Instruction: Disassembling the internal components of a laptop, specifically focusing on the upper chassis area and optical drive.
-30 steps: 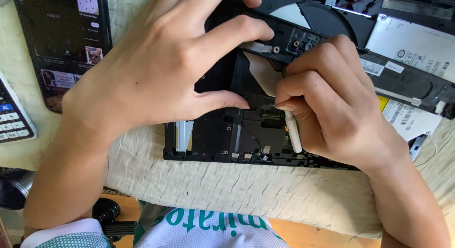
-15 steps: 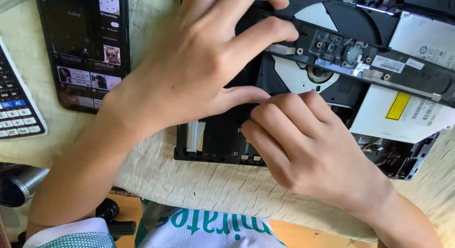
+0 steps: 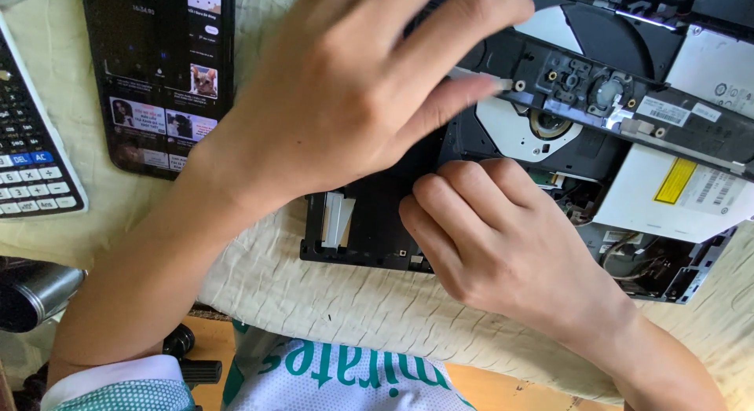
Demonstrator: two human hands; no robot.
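An opened optical disc drive [image 3: 628,167] lies on a pale woven cloth, its black tray frame [image 3: 353,238] pulled out toward me. My left hand [image 3: 345,97] rests over the top of the drive, fingers spread across the black cross bar [image 3: 613,104]. My right hand [image 3: 487,230] is curled with its knuckles on the tray frame, fingertips tucked under and hidden, so whether it pinches anything does not show. A white flat ribbon strip [image 3: 338,218] lies in the frame's left end.
A black smartphone [image 3: 157,73] with a lit screen lies at the upper left, a calculator [image 3: 31,144] beside it at the left edge. A dark cylindrical object [image 3: 31,293] sits at the lower left. The cloth [image 3: 353,301] ends at a wooden edge near me.
The view shifted left and the drive now sits further right. My right hand moved down and left from the drive's middle to the tray frame and curled under; the white strip it pinched is out of sight.
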